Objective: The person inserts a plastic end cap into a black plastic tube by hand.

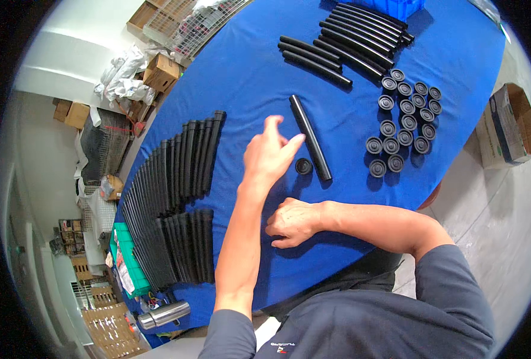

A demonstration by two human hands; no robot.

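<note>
Head view: a blue cloth-covered surface (247,72) fills the middle of the frame, with two bare hands over it. The left hand (266,157), at the centre, has its fingers apart and slightly blurred, gripping nothing; its thumb tip is just beside a single black tube (309,137) lying slantwise (whether they touch, I cannot tell). Near the tube's lower end sits a loose round cap (303,166). The right hand (294,220), lower centre, rests with fingers curled inward; I cannot tell whether they hold anything. Right of centre is a cluster of caps (408,122), at the top a batch of plain tubes (357,40), and at left rows of wide-ended tubes (204,155).

To take up the single tube well, I judge, the fingers should close around its middle, thumb opposed, keeping clear of the loose cap. Its shiny side may roll under a light touch, so a firm, even grip seems safest.
</note>
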